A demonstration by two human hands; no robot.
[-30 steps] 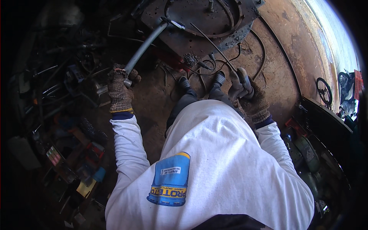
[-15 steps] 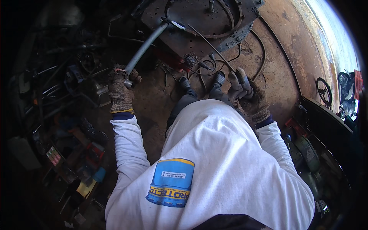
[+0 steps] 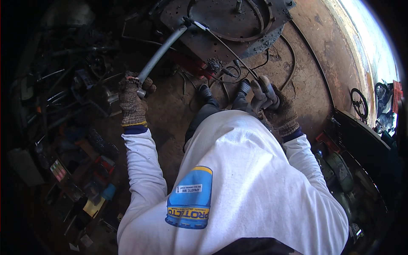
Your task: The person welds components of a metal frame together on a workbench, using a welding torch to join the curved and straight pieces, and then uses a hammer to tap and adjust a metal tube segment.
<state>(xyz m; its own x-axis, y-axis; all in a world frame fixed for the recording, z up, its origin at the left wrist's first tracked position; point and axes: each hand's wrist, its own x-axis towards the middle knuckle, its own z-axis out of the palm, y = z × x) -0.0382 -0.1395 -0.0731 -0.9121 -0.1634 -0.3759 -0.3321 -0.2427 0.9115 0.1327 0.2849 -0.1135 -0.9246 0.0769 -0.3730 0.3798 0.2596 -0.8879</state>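
My left hand (image 3: 135,100), in a brown knitted work glove, is closed around the lower end of a grey metal tube (image 3: 161,52). The tube slants up and right to the edge of a dark steel plate (image 3: 204,46). At its far end lies a small bright, whitish piece (image 3: 199,25). My right hand (image 3: 272,102), gloved with greyish fingers, grips a thin metal rod (image 3: 231,52). That rod slants up and left over the plate, its far tip meeting or almost meeting the whitish piece; I cannot tell which.
A curved metal ring (image 3: 265,25) and an upright bolt (image 3: 239,6) sit on the plate. Cables (image 3: 292,63) run across the brown floor near my shoes (image 3: 205,91). Tools and scrap crowd the left side, among them a yellow piece (image 3: 94,207). A dark wheel (image 3: 359,103) stands at right.
The rod's tip has shifted slightly up and left, closing the gap to the whitish piece. The plate and tube's far end sit a little further right in view. Both hands keep their grip.
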